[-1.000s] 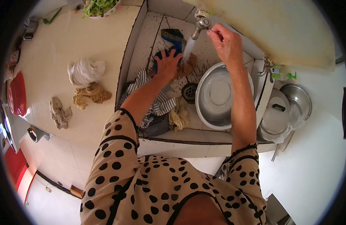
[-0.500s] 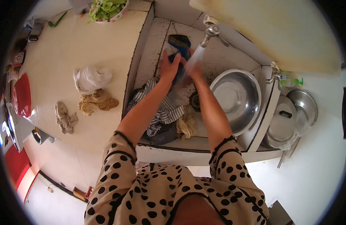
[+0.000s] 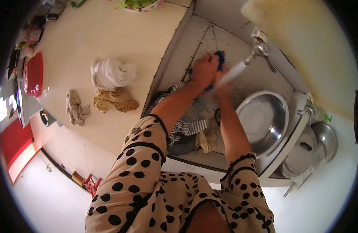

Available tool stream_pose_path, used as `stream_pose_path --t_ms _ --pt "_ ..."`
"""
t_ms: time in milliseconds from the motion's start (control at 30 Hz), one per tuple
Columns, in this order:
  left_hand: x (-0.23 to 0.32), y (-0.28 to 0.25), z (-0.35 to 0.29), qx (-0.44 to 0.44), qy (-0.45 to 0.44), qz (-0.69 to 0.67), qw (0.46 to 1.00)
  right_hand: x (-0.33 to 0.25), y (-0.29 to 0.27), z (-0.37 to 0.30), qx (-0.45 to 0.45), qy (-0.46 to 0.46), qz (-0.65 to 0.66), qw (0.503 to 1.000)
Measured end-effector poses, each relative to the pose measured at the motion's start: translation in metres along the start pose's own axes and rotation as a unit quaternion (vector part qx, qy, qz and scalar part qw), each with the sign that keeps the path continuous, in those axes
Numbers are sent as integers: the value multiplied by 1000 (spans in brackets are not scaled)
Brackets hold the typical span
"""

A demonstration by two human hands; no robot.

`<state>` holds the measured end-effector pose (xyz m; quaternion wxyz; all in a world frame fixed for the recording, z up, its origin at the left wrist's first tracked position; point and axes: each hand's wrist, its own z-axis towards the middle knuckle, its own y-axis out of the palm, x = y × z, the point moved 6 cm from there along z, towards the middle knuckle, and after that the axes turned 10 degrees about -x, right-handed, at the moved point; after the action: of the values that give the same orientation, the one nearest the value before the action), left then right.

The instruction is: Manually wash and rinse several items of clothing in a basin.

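Note:
In the tiled sink (image 3: 247,58), my left hand (image 3: 204,72) is closed on a wet, bunched blue cloth (image 3: 220,58), pressing it near the sink floor. My right hand (image 3: 224,80), partly blurred, grips the same cloth from the other side. Most of the cloth is hidden by my fingers. Water runs from the metal tap (image 3: 260,48) down beside my right hand. Below my forearms lie a striped cloth (image 3: 192,123), a dark grey cloth (image 3: 182,145) and a beige cloth (image 3: 206,141).
A steel basin (image 3: 262,120) stands in the sink's right part. On the left counter lie a white cloth bundle (image 3: 112,73), a tan cloth (image 3: 113,101) and a greyish cloth (image 3: 75,108). Pots with a lid (image 3: 301,153) stand beyond the right divider.
My hands have come closer together and now bunch the blue cloth, which was stretched out further before. The whole view has shifted, so the sink appears further right and lower.

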<state>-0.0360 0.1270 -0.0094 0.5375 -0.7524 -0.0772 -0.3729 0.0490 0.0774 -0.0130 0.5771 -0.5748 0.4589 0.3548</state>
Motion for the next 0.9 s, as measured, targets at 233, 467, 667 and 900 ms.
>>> stream_pose_path --t_ms 233,467,667,900 --pt "15 1 -79 161 63 -145 974 33 16 -90 222 -83 -197 951" --pt "15 11 -10 21 -31 -73 997 65 -10 -10 88 34 -316 944" --pt "1 -6 -82 167 29 -111 979 -3 17 -76 261 -160 -314 899" --pt "-3 25 -9 6 -68 -9 998 80 -3 -11 -78 266 -212 937"
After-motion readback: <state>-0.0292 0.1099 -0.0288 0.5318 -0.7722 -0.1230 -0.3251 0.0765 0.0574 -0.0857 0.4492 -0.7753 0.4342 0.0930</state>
